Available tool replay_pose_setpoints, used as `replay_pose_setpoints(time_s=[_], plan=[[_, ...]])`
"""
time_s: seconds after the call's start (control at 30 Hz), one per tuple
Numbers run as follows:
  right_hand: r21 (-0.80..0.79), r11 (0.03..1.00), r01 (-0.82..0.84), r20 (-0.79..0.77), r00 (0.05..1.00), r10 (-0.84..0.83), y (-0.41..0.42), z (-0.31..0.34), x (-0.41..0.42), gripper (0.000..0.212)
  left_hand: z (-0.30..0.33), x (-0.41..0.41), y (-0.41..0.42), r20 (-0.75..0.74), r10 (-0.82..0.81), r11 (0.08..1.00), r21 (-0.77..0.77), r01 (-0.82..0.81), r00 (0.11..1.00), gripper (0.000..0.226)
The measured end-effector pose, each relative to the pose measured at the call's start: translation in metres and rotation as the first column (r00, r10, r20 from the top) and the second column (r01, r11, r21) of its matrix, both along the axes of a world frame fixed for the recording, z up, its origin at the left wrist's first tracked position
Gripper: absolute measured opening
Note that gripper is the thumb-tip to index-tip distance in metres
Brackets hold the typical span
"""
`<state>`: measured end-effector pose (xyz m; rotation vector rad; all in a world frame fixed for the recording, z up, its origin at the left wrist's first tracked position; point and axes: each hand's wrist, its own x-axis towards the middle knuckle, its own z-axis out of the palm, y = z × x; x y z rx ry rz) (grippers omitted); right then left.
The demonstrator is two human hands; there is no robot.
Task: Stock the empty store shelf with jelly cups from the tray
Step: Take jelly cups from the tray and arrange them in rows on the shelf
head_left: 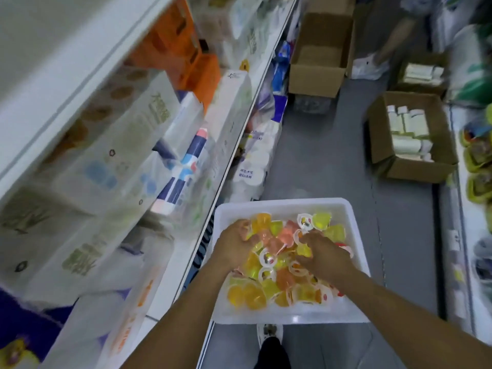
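The jelly cups (pixel 282 262) are heaped in the white tray (pixel 282 206). Cups near its left edge are grasped by the left hand (pixel 234 243); cups toward its right edge are gripped by the right hand (pixel 323 258).

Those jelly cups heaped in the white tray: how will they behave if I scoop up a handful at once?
The jelly cups lie loose and tumbled at all angles, so they will probably slide over one another and spill from a full grip. Their clear, glossy plastic looks smooth, likely slippery. They look small beside the left hand and right hand, so probably light singly; the tray should catch strays.
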<state>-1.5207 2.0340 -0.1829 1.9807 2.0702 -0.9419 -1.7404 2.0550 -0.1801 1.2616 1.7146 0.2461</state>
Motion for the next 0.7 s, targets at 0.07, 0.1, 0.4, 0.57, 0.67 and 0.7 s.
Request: replay_pose_setpoints(time_s=[0.07, 0.1, 0.4, 0.57, 0.67, 0.7], plan=[[-0.057, 0.998, 0.005, 0.017, 1.0, -0.004, 0.018, -0.034, -0.012, 0.046, -0.036, 0.002, 0.027, 0.081, 0.121, 0.99, -0.084, -0.114, 0.989, 0.045], [-0.077, 0.997, 0.006, 0.021, 1.0, -0.005, 0.026, -0.052, -0.018, 0.047, -0.054, 0.004, 0.04, 0.102, 0.171, 0.982, -0.101, -0.161, 0.98, 0.044], [-0.06, 0.995, -0.083, 0.199, 0.975, 0.093, 0.047, -0.14, -0.052, 0.05, -0.161, 0.043, 0.079, -0.484, -0.066, 0.997, 0.005, 0.078, 0.872, 0.072], [-0.039, 0.989, -0.142, 0.319, 0.936, 0.147, 0.049, -0.138, -0.059, 0.056, -0.175, 0.05, 0.07, -0.479, 0.005, 1.0, 0.019, 0.004, 0.878, 0.065], [-0.043, 0.992, -0.12, 0.299, 0.946, 0.127, 0.047, -0.128, -0.053, 0.062, -0.167, 0.044, 0.067, -0.302, 0.09, 0.996, 0.015, -0.089, 0.949, 0.055], [-0.03, 0.994, -0.101, 0.278, 0.955, 0.105, 0.045, -0.122, -0.051, 0.063, -0.158, 0.042, 0.064, -0.18, 0.141, 0.99, -0.005, -0.144, 0.973, 0.059]])
